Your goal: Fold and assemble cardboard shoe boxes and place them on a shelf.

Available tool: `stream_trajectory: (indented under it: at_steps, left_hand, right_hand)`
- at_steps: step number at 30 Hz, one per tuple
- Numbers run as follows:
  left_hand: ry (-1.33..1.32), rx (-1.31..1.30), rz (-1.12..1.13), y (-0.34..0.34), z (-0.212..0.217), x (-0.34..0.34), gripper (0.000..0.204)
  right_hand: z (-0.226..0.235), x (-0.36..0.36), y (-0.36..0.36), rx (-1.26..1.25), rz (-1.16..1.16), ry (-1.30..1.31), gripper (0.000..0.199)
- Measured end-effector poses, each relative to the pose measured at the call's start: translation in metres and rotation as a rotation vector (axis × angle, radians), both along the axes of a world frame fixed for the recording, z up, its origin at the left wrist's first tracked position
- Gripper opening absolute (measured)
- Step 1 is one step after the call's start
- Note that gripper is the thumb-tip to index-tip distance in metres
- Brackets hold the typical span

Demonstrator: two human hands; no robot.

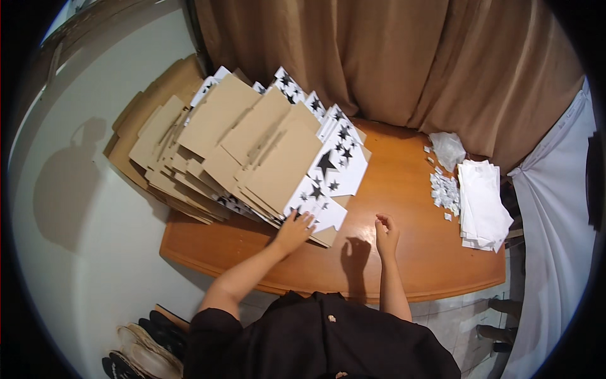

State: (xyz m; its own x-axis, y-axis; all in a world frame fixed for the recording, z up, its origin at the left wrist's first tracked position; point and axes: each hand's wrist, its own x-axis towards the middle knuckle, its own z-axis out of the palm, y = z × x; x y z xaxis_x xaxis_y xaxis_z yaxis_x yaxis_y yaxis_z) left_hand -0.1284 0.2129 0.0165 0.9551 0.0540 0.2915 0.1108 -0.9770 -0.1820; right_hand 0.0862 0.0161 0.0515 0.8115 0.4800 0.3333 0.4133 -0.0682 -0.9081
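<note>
A big leaning stack of flat cardboard pieces [284, 164] fills the left half of the table, brown sides and white sides mixed. At its front lies a white cardboard piece with black stars [325, 211]. My left hand [294, 233] rests on the near edge of this piece, its fingers spread over the white surface; its thumb is hard to make out. My right hand [387, 235] is held over the table to the right of the stack, fingers loosely bent, with nothing visible in it. Its shadow falls on the wood beside it.
The brown wooden table [416, 252] has a curved front edge. At its right lie a pile of white sheets [483, 205], a scatter of small whitish squares [445, 192] and a clear plastic bag [447, 150]. A brown curtain [379, 63] hangs behind; shoes [148, 347] stand on the floor at lower left.
</note>
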Motion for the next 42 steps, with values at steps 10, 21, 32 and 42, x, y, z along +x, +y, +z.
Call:
stream_trajectory:
  at_steps: [10, 21, 32, 42]
  left_hand:
    - [-0.256, 0.033, -0.326, -0.01, 0.083, 0.009, 0.018]
    - [-1.331, -0.242, 0.211, -0.102, 0.187, 0.096, 0.023]
    - [-1.381, -1.196, 0.183, -0.141, 0.177, 0.159, 0.032]
    - [-1.5, -1.779, 0.152, -0.138, 0.156, 0.16, 0.039]
  right_hand:
    - [0.0, 0.044, -0.091, -0.015, 0.039, 0.104, 0.013]
    - [0.032, 0.102, -0.166, 0.072, -0.109, 0.167, 0.023]
    - [0.053, 0.157, -0.225, 0.533, -0.23, 0.659, 0.07]
    - [0.055, 0.148, -0.191, 0.803, -0.094, 0.784, 0.062]
